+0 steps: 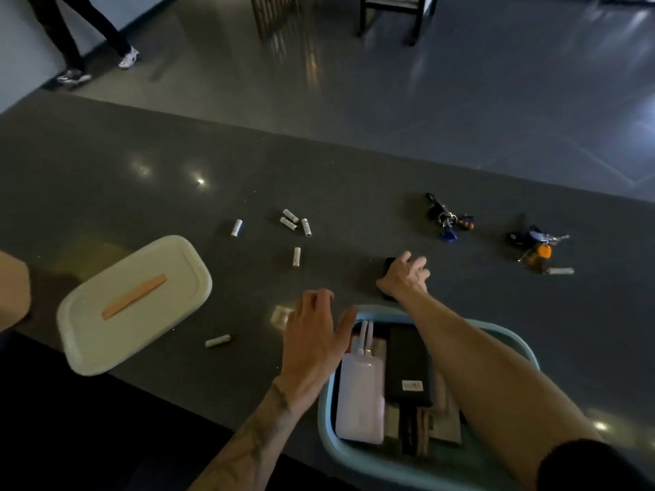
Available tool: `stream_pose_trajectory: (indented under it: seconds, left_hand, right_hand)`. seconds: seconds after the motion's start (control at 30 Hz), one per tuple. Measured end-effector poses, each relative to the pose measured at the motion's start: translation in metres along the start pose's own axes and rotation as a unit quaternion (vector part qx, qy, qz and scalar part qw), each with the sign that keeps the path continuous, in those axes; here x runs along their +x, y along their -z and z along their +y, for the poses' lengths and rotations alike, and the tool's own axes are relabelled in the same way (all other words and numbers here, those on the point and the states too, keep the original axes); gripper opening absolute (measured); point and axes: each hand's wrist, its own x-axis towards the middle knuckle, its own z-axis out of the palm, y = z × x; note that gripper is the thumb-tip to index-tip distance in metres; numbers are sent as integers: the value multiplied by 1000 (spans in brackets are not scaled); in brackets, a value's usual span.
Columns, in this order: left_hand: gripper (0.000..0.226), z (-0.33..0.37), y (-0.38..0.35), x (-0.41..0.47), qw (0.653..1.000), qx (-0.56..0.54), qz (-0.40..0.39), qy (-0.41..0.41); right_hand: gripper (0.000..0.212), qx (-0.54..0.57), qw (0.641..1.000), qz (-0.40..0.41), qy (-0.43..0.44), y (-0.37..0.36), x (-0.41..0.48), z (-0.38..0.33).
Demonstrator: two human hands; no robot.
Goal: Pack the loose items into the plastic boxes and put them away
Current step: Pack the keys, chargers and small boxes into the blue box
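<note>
A light blue plastic box [328,430] sits at the near edge of the dark table, holding a white power bank [359,398], a black power bank [407,366] and other flat items. My left hand [315,334] hovers open over the box's left rim. My right hand [406,274] reaches past the box and closes around a black object [389,264] lying on the table. Several white batteries [294,223] lie scattered mid-table, one [218,341] nearer me. Two key bunches [448,219] [535,244] lie to the right.
A cream box with its lid on and an orange handle [134,303] stands at the left. Another battery [560,271] lies far right. Beyond the table are grey floor, chair legs [390,19] and a person's legs [92,40].
</note>
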Motion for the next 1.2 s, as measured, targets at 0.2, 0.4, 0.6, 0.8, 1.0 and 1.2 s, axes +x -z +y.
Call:
stream_pose_trajectory:
  seconds: [0.2, 0.4, 0.6, 0.8, 1.0, 1.2]
  left_hand:
    - [49, 9, -12, -6, 998, -60, -30, 0]
    - [41, 22, -13, 7, 998, -49, -21, -20]
    - [33, 38, -17, 12, 992, -41, -45, -110]
    - [30, 43, -8, 16, 988, -1, -59, -139]
    - [36, 38, -14, 20, 981, 55, -90, -163]
    - [42, 40, -17, 18, 989, 17, -47, -142]
  right_hand:
    - [78, 44, 998, 39, 36, 23, -14, 10]
    - [57, 110, 971, 183, 107, 84, -87, 71]
    - [56, 117, 965, 219, 82, 74, -180, 148]
    - [47, 61, 986, 156, 14, 13, -201, 173]
    - [57, 45, 991, 126, -18, -4, -177, 173]
    - [41, -6, 985, 173, -2, -21, -170, 173]
